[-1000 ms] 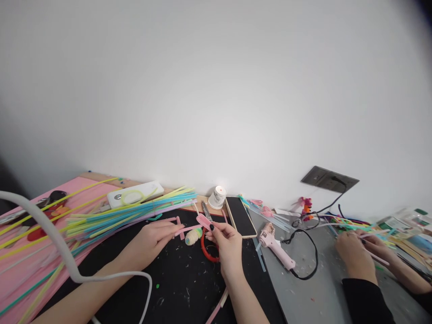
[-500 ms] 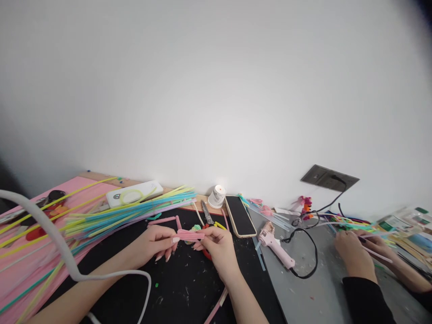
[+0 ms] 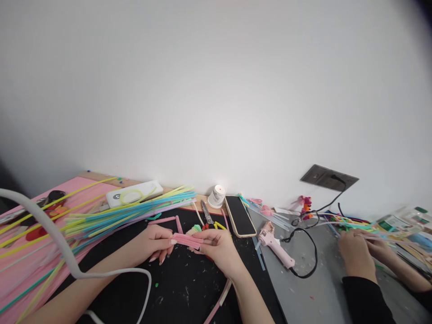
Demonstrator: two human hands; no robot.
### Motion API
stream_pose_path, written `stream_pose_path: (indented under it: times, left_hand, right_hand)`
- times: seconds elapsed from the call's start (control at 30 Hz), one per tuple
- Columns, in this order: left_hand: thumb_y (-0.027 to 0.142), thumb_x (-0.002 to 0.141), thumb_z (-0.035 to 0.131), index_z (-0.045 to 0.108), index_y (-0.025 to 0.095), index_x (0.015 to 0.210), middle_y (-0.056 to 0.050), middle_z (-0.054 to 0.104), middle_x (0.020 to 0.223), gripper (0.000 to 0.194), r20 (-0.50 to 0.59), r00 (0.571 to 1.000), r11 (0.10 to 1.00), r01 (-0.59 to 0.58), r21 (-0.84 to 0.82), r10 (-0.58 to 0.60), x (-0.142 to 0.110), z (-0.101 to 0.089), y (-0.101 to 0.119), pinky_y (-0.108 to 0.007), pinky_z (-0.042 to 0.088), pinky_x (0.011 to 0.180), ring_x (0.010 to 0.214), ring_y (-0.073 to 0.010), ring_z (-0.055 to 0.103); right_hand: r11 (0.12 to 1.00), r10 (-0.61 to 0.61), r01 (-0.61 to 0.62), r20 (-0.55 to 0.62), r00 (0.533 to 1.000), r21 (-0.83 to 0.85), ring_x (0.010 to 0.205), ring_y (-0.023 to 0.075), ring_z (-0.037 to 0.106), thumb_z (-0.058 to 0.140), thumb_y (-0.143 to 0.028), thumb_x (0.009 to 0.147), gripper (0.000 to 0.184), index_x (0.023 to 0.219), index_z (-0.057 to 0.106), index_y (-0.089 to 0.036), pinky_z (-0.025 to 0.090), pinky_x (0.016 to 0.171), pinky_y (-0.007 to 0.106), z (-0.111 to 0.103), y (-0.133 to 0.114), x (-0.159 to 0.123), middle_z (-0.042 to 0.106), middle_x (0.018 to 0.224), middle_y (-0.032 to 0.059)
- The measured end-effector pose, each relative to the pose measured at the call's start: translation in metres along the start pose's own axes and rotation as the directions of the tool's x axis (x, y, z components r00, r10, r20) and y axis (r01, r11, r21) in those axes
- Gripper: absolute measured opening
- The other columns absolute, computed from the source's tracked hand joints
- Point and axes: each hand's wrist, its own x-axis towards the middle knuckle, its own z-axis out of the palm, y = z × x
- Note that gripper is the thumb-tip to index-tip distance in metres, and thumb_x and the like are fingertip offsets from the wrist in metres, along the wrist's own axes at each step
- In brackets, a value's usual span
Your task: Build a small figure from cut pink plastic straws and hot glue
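Note:
Between my two hands is a folded pink pipe cleaner, its strands lying flat side by side. My left hand pinches its left end between thumb and fingers. At the right end, my right hand pinches it the same way. Just behind my hands lies a bent pink pipe cleaner piece. A pair of scissors rests beyond my right hand, its handles partly hidden. Near my right fingers sits a small pale green and yellow piece, partly covered.
Pipe cleaners in several colours lie left, by a white power bank. A paper cup, phone and pink glue gun stand rightward. A white cable crosses my left arm. A co-worker's hands work at far right.
The folded pink pipe cleaner has turned so that its strands show as a wider flat band, its right end lower. My right hand has shifted slightly right. The co-worker's hands moved a little.

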Motion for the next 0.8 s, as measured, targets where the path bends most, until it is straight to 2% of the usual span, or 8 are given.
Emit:
stream_pose_path:
  times: [0.17, 0.3, 0.37, 0.53, 0.6, 0.67, 0.73, 0.8]
  left_hand:
    - [0.037, 0.078, 0.051, 0.056, 0.015, 0.056, 0.001, 0.058, 0.042, 0.032, -0.001, 1.000, 1.000, -0.003, -0.015, 0.003, 0.005, -0.002, -0.004, -0.020, 0.023, 0.037, 0.031, -0.0064, 0.037]
    - [0.037, 0.080, 0.050, 0.056, 0.014, 0.057, 0.000, 0.058, 0.043, 0.032, -0.021, 1.000, 0.999, -0.021, -0.032, 0.020, 0.006, -0.002, -0.007, -0.019, 0.023, 0.038, 0.032, -0.0059, 0.037]
    - [0.037, 0.081, 0.050, 0.056, 0.014, 0.058, 0.000, 0.058, 0.043, 0.033, -0.029, 0.999, 0.999, -0.029, -0.026, 0.028, 0.005, 0.000, -0.006, -0.019, 0.024, 0.039, 0.033, -0.0059, 0.037]
    - [0.037, 0.085, 0.049, 0.056, 0.014, 0.062, 0.001, 0.057, 0.049, 0.033, -0.045, 0.996, 0.996, -0.069, 0.057, 0.071, -0.002, 0.003, 0.005, -0.019, 0.029, 0.041, 0.037, -0.0066, 0.040]
    - [0.038, 0.084, 0.052, 0.054, 0.016, 0.070, 0.003, 0.058, 0.056, 0.026, -0.091, 0.988, 0.992, -0.121, 0.029, 0.123, -0.004, 0.004, 0.011, -0.020, 0.036, 0.044, 0.044, -0.0085, 0.047]
    - [0.037, 0.081, 0.057, 0.052, 0.019, 0.084, 0.002, 0.062, 0.072, 0.019, -0.140, 0.977, 0.983, -0.170, -0.066, 0.160, -0.006, 0.005, 0.016, -0.022, 0.044, 0.050, 0.054, -0.0111, 0.055]
    - [0.037, 0.080, 0.060, 0.052, 0.022, 0.099, -0.001, 0.064, 0.093, 0.025, -0.146, 0.977, 0.971, -0.176, -0.165, 0.152, -0.006, 0.007, 0.018, -0.025, 0.050, 0.058, 0.065, -0.0137, 0.060]
    - [0.038, 0.078, 0.061, 0.056, 0.022, 0.104, -0.003, 0.066, 0.098, 0.031, -0.123, 0.986, 0.970, -0.136, -0.204, 0.112, -0.005, 0.009, 0.017, -0.027, 0.053, 0.062, 0.071, -0.0157, 0.062]
  right_hand:
    - [0.999, -0.026, 0.027, 0.045, 0.999, -0.018, 0.084, 0.0202, 0.069, 0.077, -0.020, 0.059, 0.028, 0.087, 0.074, -0.016, 0.051, 0.078, 0.026, 0.000, 0.001, 0.000, 0.074, 0.087, 0.0044]
    - [0.999, -0.041, 0.042, 0.073, 0.996, -0.002, 0.084, 0.0196, 0.069, 0.078, -0.017, 0.058, 0.035, 0.093, 0.073, -0.018, 0.051, 0.075, 0.024, 0.000, 0.005, 0.000, 0.074, 0.087, 0.0035]
    - [0.998, -0.057, 0.057, 0.050, 0.997, 0.006, 0.083, 0.0192, 0.069, 0.079, -0.018, 0.057, 0.033, 0.090, 0.073, -0.018, 0.051, 0.075, 0.024, 0.000, 0.007, 0.001, 0.074, 0.083, 0.0029]
    - [0.998, -0.056, 0.055, -0.043, 0.998, -0.009, 0.077, 0.0191, 0.070, 0.075, -0.029, 0.066, 0.020, 0.083, 0.075, -0.019, 0.053, 0.073, 0.026, 0.000, 0.004, 0.002, 0.074, 0.078, 0.0035]
    - [1.000, -0.022, 0.022, -0.082, 0.996, 0.002, 0.076, 0.0195, 0.070, 0.076, -0.031, 0.065, 0.021, 0.082, 0.075, -0.019, 0.054, 0.071, 0.027, -0.001, 0.003, 0.003, 0.074, 0.077, 0.0038]
    - [1.000, 0.002, -0.001, -0.104, 0.995, 0.017, 0.076, 0.0199, 0.070, 0.077, -0.033, 0.064, 0.022, 0.081, 0.075, -0.020, 0.054, 0.071, 0.027, -0.003, 0.003, 0.003, 0.074, 0.077, 0.0041]
    - [1.000, 0.019, -0.017, -0.101, 0.995, 0.022, 0.076, 0.0202, 0.070, 0.077, -0.035, 0.063, 0.024, 0.082, 0.075, -0.020, 0.054, 0.071, 0.027, -0.003, 0.004, 0.003, 0.074, 0.077, 0.0044]
    - [0.999, 0.031, -0.029, -0.091, 0.995, 0.023, 0.076, 0.0202, 0.070, 0.077, -0.036, 0.063, 0.026, 0.082, 0.075, -0.019, 0.055, 0.071, 0.027, -0.003, 0.005, 0.003, 0.074, 0.077, 0.0046]
